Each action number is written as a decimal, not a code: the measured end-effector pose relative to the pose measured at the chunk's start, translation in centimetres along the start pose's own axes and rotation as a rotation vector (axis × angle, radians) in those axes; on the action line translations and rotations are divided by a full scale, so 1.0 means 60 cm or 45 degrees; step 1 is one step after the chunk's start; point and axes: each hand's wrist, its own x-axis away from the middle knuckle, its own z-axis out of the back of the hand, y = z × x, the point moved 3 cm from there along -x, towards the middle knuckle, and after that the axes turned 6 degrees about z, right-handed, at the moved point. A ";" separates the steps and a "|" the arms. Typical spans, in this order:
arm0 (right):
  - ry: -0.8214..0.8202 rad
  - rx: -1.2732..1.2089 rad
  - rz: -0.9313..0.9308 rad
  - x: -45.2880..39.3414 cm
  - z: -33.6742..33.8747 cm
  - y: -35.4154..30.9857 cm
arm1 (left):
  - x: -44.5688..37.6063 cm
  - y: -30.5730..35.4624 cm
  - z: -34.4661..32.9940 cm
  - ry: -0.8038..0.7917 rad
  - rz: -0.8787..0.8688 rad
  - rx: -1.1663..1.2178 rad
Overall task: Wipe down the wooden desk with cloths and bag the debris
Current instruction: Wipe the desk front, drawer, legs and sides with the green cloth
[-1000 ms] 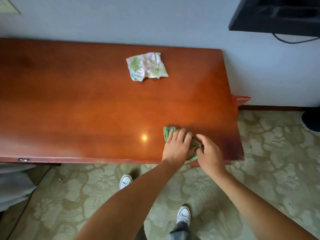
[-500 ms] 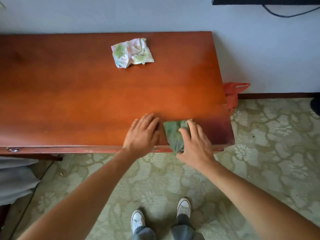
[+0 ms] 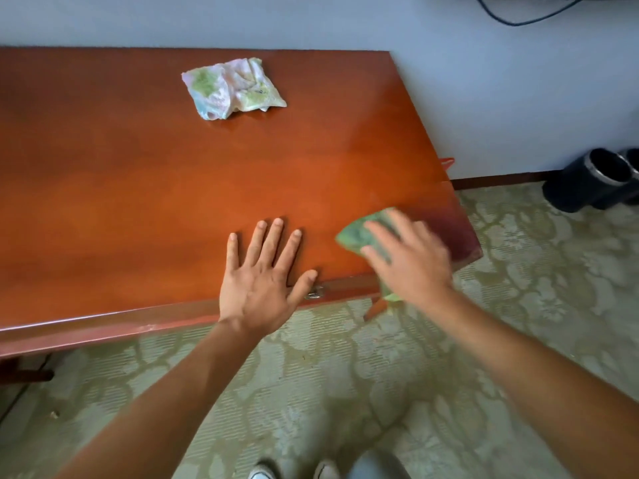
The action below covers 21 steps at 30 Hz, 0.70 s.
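The wooden desk (image 3: 138,202) fills the upper left of the head view, against the wall. My left hand (image 3: 262,281) lies flat on it near the front edge, fingers spread. My right hand (image 3: 411,264), motion-blurred, presses a green cloth (image 3: 356,233) onto the front right corner with fairly straight fingers. Part of that cloth hangs over the front edge below my palm. A crumpled pale patterned cloth (image 3: 231,88) lies loose near the back of the desk.
A sliver of a red bag (image 3: 447,163) shows behind the desk's right end. Black cylindrical objects (image 3: 594,178) stand on the patterned carpet by the wall at right. A metal lock fitting (image 3: 315,292) sits on the front edge. A black cable (image 3: 518,15) hangs on the wall.
My left hand let go of the green cloth and moved left to lie flat on the desk. My right hand took over the cloth and swept it toward the right corner.
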 end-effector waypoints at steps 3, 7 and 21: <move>0.051 0.004 -0.482 0.000 -0.015 0.110 | -0.003 0.002 -0.004 -0.012 -0.018 -0.093; 0.242 -0.045 -0.560 0.007 -0.032 0.115 | 0.000 0.002 -0.013 0.141 -0.032 -0.135; 1.118 -0.055 -0.461 0.092 -0.107 -0.023 | 0.001 -0.006 -0.034 0.791 -0.241 -0.304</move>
